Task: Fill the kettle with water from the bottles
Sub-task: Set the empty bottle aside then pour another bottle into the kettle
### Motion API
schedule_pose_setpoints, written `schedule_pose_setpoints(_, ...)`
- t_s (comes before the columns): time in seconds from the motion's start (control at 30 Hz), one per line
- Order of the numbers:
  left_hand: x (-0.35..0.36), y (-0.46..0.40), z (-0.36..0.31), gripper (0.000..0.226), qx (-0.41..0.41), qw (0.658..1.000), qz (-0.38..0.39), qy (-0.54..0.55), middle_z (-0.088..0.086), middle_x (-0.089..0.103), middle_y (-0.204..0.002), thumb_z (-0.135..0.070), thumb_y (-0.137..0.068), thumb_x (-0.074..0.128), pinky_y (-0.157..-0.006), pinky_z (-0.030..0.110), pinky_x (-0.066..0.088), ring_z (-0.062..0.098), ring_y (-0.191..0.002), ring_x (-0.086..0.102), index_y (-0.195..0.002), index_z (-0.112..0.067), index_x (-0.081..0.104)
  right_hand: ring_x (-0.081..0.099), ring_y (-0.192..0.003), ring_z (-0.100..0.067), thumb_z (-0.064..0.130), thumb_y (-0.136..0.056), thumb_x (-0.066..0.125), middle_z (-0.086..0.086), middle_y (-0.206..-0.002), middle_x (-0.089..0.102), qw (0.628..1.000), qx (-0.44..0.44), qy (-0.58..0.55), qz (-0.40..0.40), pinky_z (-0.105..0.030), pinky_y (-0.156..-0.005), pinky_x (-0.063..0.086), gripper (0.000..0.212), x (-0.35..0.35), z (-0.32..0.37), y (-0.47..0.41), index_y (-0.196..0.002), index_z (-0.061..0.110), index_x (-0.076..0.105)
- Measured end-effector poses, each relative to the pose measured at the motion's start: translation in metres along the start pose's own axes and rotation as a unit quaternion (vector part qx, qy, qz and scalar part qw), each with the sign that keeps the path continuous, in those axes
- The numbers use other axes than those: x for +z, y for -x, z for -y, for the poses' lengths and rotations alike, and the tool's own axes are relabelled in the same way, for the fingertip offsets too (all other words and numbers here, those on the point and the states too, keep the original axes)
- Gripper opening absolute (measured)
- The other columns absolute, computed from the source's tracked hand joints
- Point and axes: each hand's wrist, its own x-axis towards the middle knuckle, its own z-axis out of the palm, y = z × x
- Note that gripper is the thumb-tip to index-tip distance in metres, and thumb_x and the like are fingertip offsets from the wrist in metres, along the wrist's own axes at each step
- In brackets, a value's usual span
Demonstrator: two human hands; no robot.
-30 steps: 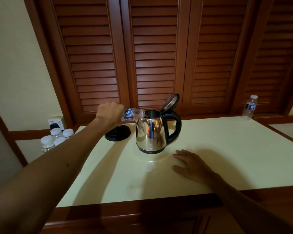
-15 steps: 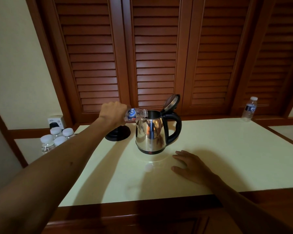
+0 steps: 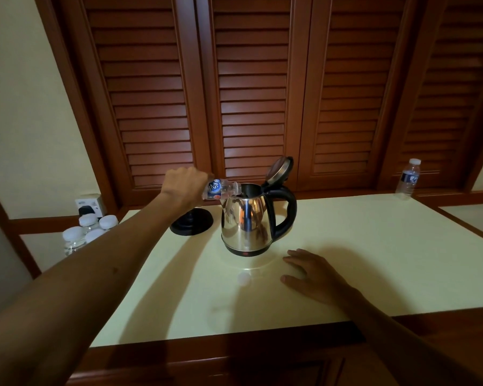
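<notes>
Tipping small clear plastic bottle (image 3: 223, 189) with our left hand (image 3: 185, 187), fingers wrapped round it, mouth over open steel kettle (image 3: 247, 220) mid-table so water lands inside; right hand (image 3: 313, 274) flat, fingers relaxed, near-right for balance.

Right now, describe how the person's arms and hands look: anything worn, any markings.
Both arms are bare to the frame edge: no sleeves, gloves, watch, bracelets or rings show on the left hand or the right hand. The left forearm has a small dark mark midway along it. The room is dim, so finer detail cannot be told.
</notes>
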Motion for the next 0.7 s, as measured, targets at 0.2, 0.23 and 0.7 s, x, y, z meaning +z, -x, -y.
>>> schedule_pose_setpoints(0.2, -0.0007, 0.0001, -0.0001, 0.056, -0.001, 1.0, -0.005, 0.005, 0.006, 0.064, -0.111, -0.046, -0.089, 0.068, -0.068, 0.034, 0.04, 0.024, -0.096, 0.06, -0.14, -0.033, 0.049, 0.021, -0.144, -0.008, 0.066, -0.086, 0.049, 0.013, -0.154, 0.032, 1.0, -0.003, 0.002, -0.003, -0.031, -0.115, 0.019, 0.067, 0.0003, -0.0006, -0.0003, -0.143, 0.031, 0.043)
schedule_pose_setpoints(0.23, -0.0007, 0.0, -0.0002, 0.056, 0.0, 1.0, -0.007, 0.005, 0.006, 0.064, -0.111, -0.045, -0.089, 0.068, -0.068, 0.034, 0.04, 0.024, -0.098, 0.061, -0.14, -0.034, 0.049, 0.022, -0.144, -0.008, 0.066, -0.086, 0.05, 0.013, -0.154, 0.032, 1.0, -0.004, 0.001, -0.003, -0.031, -0.115, 0.019, 0.067, 0.0005, -0.0008, -0.0001, -0.143, 0.031, 0.043)
schedule_pose_setpoints(0.7, -0.0042, -0.0024, -0.0005, 0.055, 0.008, 1.0, -0.01, -0.009, 0.006, 0.064, -0.109, -0.037, -0.09, 0.068, -0.068, 0.033, 0.04, 0.021, -0.086, 0.053, -0.142, -0.032, 0.049, 0.021, -0.144, -0.008, 0.068, -0.085, 0.048, 0.014, -0.154, 0.031, 1.0, 0.002, -0.001, 0.002, -0.033, -0.117, 0.019, 0.068, 0.0013, -0.0022, -0.0008, -0.143, 0.032, 0.042)
